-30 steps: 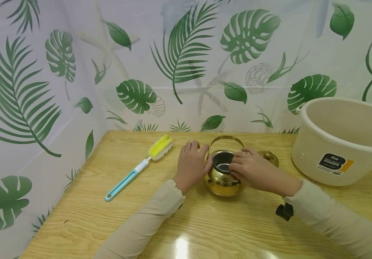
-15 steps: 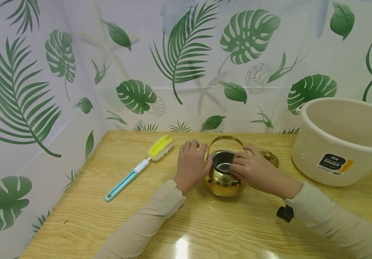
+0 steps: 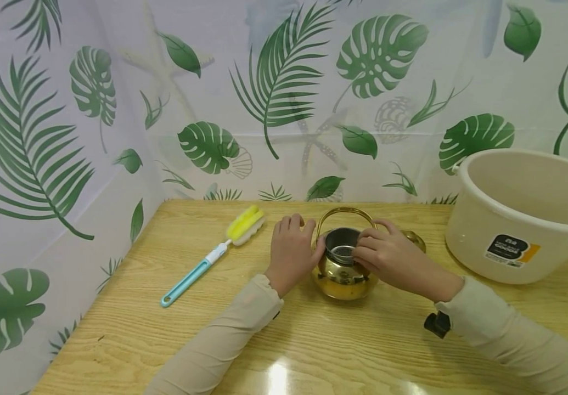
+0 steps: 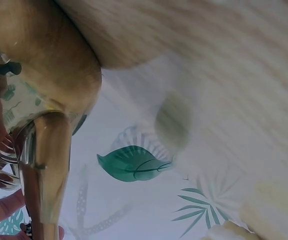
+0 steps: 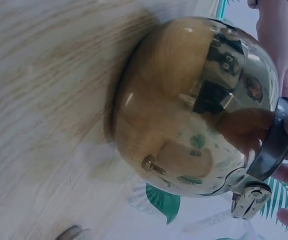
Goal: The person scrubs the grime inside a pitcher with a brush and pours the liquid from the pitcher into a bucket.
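Note:
A shiny gold teapot [image 3: 345, 285] stands on the table, its arched handle [image 3: 345, 210] upright. My left hand [image 3: 288, 249] holds the pot's left side; in the left wrist view, fingers lie around the spout [image 4: 49, 165], with the thumb near the rim. A dark metal strainer [image 3: 340, 241] with a perforated bottom sits in the pot's mouth. My right hand [image 3: 397, 260] pinches the strainer's right rim between thumb and fingers; the right wrist view shows the dark rim [image 5: 274, 145] at the pot's neck. Behind the right hand, the gold lid [image 3: 415, 240] is partly hidden.
A bottle brush [image 3: 200, 269] with a blue handle and a yellow-and-white sponge head lies at the left. At the right stands a large cream bucket [image 3: 471, 236]. A leaf-patterned sheet [image 3: 274, 175] hangs behind the wooden table [image 3: 343, 351].
The strainer's rim has risen very slightly, and my right hand has shifted a little up and right, covering more of the lid. My left hand stays nearly still.

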The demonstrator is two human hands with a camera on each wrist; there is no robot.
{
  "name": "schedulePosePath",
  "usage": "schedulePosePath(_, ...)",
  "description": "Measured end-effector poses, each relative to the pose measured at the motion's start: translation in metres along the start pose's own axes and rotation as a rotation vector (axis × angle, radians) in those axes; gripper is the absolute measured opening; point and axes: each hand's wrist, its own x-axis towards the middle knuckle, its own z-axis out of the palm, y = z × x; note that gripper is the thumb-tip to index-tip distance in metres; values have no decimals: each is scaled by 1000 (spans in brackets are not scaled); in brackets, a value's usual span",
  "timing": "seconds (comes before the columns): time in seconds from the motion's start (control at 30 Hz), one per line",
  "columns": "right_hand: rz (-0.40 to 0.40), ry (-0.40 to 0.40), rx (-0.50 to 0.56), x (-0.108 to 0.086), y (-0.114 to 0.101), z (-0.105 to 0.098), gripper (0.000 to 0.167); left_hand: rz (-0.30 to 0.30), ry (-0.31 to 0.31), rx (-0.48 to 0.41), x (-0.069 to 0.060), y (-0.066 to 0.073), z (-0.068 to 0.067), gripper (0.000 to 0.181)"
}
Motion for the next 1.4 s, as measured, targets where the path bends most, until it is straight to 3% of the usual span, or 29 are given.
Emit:
schedulePosePath(0.53,-11,28,15,-1,1,0,22,-24,-61,-98,1,-2,0,25)
schedulePosePath(0.77,-2,44,28,-1,1,0,17,-11,-75,-77,10,-3,2,23)
schedulePosePath(0.93,3,54,54,-3,2,1,5,-12,-94,-122,14,-5,2,22)
schedulePosePath(1.17,12,99,50,0,2,-1,51,-21,-144,-144,14,-5,2,26)
schedulePosePath(1.4,19,119,42,5,5,-9,53,-8,-136,-89,10,-3,7,27)
